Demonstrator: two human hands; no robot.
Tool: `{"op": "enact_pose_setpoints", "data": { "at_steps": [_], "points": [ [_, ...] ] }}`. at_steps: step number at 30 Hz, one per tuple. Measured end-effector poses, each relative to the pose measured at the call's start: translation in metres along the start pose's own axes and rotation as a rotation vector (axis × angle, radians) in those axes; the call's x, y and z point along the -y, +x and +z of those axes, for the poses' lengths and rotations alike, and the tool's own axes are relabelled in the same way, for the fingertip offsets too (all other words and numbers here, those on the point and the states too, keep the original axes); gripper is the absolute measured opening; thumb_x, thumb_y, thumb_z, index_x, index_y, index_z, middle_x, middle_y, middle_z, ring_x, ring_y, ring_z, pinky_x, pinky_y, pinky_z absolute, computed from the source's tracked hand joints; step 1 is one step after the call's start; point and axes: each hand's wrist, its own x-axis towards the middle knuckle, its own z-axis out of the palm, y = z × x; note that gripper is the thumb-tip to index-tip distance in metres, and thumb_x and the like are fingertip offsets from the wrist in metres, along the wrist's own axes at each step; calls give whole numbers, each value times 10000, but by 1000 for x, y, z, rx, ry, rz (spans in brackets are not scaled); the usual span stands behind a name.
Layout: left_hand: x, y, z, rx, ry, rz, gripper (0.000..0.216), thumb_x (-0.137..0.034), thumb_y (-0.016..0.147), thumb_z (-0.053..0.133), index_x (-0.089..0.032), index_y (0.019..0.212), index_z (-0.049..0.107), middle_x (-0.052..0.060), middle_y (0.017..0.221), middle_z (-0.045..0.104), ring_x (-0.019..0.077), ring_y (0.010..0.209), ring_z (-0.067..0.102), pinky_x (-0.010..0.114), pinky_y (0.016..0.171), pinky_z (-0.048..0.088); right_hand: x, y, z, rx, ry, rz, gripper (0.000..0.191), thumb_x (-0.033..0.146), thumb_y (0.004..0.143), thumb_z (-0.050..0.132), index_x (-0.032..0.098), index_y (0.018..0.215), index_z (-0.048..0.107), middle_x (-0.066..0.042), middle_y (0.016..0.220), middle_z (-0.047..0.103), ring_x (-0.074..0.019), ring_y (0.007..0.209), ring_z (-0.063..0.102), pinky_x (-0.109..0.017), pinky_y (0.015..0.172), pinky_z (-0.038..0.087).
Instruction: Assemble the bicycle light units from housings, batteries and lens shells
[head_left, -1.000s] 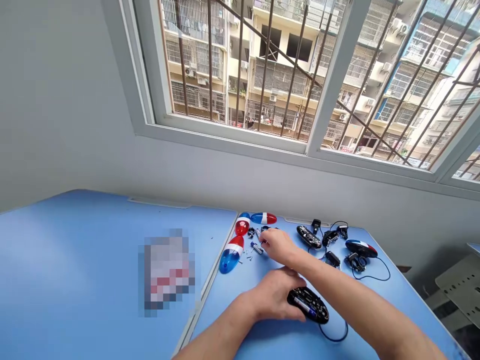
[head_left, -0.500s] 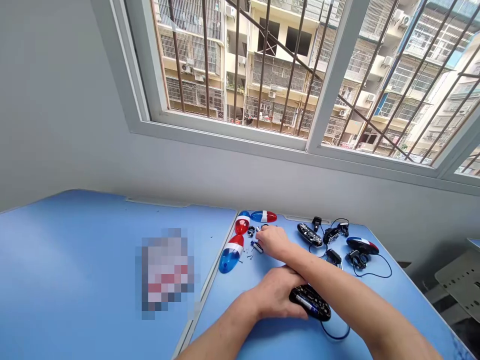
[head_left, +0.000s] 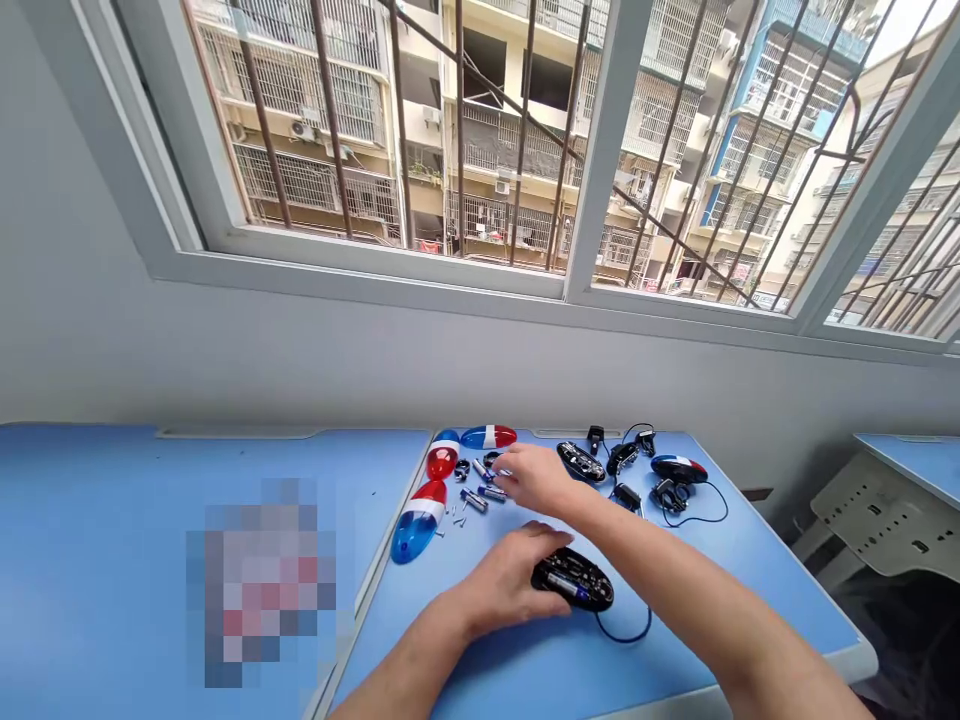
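My left hand [head_left: 512, 577] rests on the blue table [head_left: 525, 680] with its fingers closed on the left end of a black oval base [head_left: 576, 579] that carries a battery and a black cable. My right hand [head_left: 534, 477] reaches farther back, fingers curled and pinched over small batteries [head_left: 480, 496] and screws lying near the red-white-blue light covers [head_left: 420, 520]. Whether the right fingers hold anything is hidden.
More covers [head_left: 488, 436] and a red dome [head_left: 442, 460] lie at the back. Other black bases [head_left: 580, 461], wired switches [head_left: 628, 497] and an assembled light [head_left: 678, 468] sit right of my hand. A blurred patch lies on the left table [head_left: 112, 520]. A grey chair [head_left: 877, 520] stands right.
The camera turned right and up a little, so everything shifted left in view. My right hand lifted slightly off the batteries and drew back right. My left hand kept hold of the black base.
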Motion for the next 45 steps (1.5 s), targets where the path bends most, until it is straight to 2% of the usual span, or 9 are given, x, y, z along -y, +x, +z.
{"op": "enact_pose_setpoints", "data": {
  "at_steps": [4, 9, 13, 17, 24, 28, 35, 41, 45],
  "points": [
    [8, -1, 3, -66, 78, -40, 686, -263, 645, 830, -196, 1274, 564, 88, 1157, 658, 295, 1039, 606, 394, 918, 489, -22, -33, -19, -43, 145, 64, 197, 294, 913, 567, 220, 1026, 711, -59, 982, 710, -198, 859, 652, -296, 746, 479],
    [10, 2, 2, -152, 84, -21, 649, -214, 680, 776, -230, 1284, 540, 55, 1149, 670, 277, 1023, 612, 381, 894, 496, -65, -69, -11, 11, 321, 95, 244, 312, 904, 577, 145, 1040, 692, -50, 840, 722, -171, 758, 656, -268, 667, 508],
    [15, 3, 2, -219, 88, -12, 708, -166, 685, 757, -237, 1337, 492, 72, 1220, 649, 283, 1078, 606, 402, 932, 491, -87, -89, 11, 117, 687, 57, 486, 418, 802, 697, 177, 1217, 618, -90, 1090, 708, -224, 961, 653, -315, 756, 527],
    [24, 1, 5, -308, 125, -62, 707, -169, 692, 747, -222, 1345, 482, 112, 1270, 615, 311, 1141, 587, 444, 980, 477, -93, -99, 28, 161, 700, 29, 827, 467, 627, 835, 215, 1354, 532, -112, 1283, 616, -288, 1093, 595, -365, 838, 512],
    [23, 2, 9, -318, 87, -128, 743, -124, 680, 731, -163, 1370, 457, 124, 1178, 615, 297, 1078, 604, 422, 926, 517, -86, -100, 33, 104, 449, 64, 576, 287, 698, 808, 204, 1242, 640, -98, 1116, 694, -282, 959, 640, -361, 813, 494],
    [19, -2, 7, -312, 73, -108, 742, -110, 686, 701, -171, 1380, 444, 128, 1254, 577, 295, 1145, 568, 430, 995, 479, -84, -103, 34, 61, 410, 4, 537, 242, 727, 769, 205, 1244, 632, -104, 1121, 693, -282, 971, 633, -367, 810, 489],
    [15, -5, 5, -269, 52, -51, 674, -77, 713, 611, -222, 1354, 462, 99, 1292, 573, 279, 1190, 548, 432, 1031, 452, -95, -104, 45, -60, 583, 8, 547, 165, 745, 657, 215, 1285, 582, -91, 1185, 645, -226, 959, 617, -322, 760, 514],
    [11, -4, 4, -234, 41, -59, 745, -46, 670, 626, -209, 1369, 427, 116, 1324, 532, 278, 1214, 521, 428, 1041, 439, -96, -101, 46, -31, 732, 131, 512, 235, 725, 679, 212, 1233, 618, -70, 1149, 654, -202, 877, 618, -312, 726, 524],
    [11, -2, 4, -233, 77, -95, 638, -23, 672, 626, -217, 1269, 508, 89, 1234, 582, 263, 1119, 570, 406, 981, 476, -96, -102, 48, -18, 808, 165, 531, 266, 710, 693, 184, 1229, 616, -75, 1080, 667, -212, 877, 615, -330, 733, 524]
  ]
}}
